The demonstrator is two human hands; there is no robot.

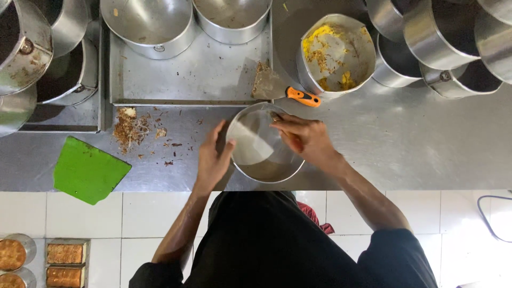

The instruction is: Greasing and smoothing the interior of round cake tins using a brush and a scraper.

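A round metal cake tin point(261, 152) sits at the front edge of the steel bench point(405, 144), just ahead of the person's dark-clothed body, its shiny floor bare and catching the light. The left hand point(212, 157) presses flat against the tin's left outer wall, palm inward, fingers spread and pointing up away from the body, the thumb lying along the rim; its grip is open, bracing the tin rather than closing round it. The left forearm runs up from the lower left with the elbow bent outward. The right hand point(305, 137) reaches across the tin's upper right rim, knuckles up, fingers curled down and pointing left into the tin; whether its grip is clamped on the rim or on something small inside cannot be told. The right forearm slants in from the lower right.

Just beyond the tin lies a scraper with an orange handle point(302, 96), its blade crusted brown. Beside that stands a tin smeared with yellow crumbs point(336, 53). A shallow steel tray point(208, 74) behind carries two more round tins. Brown crumbs point(132, 127) are scattered left of the hands, and a green plastic scraper point(88, 169) lies further left. Stacks of empty tins crowd both far corners. Baked cakes in pans point(64, 262) show on the tiled floor below.
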